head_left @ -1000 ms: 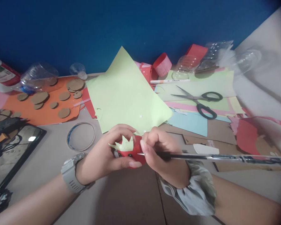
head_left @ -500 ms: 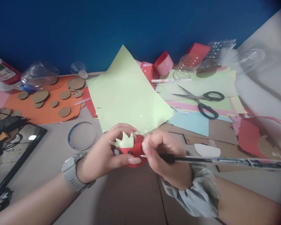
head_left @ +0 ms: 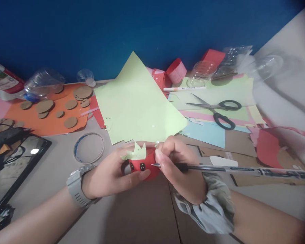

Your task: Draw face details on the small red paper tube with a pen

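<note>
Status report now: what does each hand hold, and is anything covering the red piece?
Left hand gripping red piece; right hand holding pen. Green crown, two black spots on it. Left thumb covering its lower front.

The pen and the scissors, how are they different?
The pen is held in the right grip, while the scissors lie untouched on coloured papers. The pen is one straight stick, but the scissors have two blades spread open and two loop handles. The pen's point faces the red toy; the scissors' tips face away from it. Both have pointed ends and some black parts.
</note>
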The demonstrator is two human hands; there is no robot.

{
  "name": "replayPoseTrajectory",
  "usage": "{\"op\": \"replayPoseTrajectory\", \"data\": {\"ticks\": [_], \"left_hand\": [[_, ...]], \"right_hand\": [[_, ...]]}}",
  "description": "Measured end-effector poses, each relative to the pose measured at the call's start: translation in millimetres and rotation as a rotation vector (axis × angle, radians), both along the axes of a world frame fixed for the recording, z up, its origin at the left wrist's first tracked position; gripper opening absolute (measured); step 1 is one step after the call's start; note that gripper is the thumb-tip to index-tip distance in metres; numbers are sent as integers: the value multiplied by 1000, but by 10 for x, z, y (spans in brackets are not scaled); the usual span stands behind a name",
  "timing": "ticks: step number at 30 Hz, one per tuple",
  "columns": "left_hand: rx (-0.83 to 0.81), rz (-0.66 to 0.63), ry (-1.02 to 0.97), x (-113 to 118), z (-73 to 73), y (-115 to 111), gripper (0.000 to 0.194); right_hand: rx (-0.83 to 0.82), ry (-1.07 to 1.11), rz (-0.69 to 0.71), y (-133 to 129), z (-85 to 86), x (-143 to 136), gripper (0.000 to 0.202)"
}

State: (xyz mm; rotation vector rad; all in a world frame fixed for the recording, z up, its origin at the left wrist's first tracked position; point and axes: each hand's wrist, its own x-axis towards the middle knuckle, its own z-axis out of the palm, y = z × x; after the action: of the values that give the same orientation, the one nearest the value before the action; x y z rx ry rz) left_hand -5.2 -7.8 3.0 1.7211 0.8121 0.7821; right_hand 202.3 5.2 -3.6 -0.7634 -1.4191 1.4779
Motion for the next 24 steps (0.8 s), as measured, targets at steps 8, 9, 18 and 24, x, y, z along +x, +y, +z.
{"op": "replayPoseTrajectory", "data": {"ticks": [8, 9, 18, 24], "left_hand": [[-145, -12, -46, -41, -67, -31, 45], [-154, -3, -33, -41, -62, -36, 45], [-271, 111, -15, -49, -48, -72, 41], [-279, 122, -37, -30, -57, -64, 32]], "right_hand": [[7, -30, -21, -4, -20, -4, 31], [2, -43, -23, -5, -20, 3, 31], [-18, -62, -10, -2, -44, 18, 32], [-12, -28, 37, 13, -89, 40, 33]]}}
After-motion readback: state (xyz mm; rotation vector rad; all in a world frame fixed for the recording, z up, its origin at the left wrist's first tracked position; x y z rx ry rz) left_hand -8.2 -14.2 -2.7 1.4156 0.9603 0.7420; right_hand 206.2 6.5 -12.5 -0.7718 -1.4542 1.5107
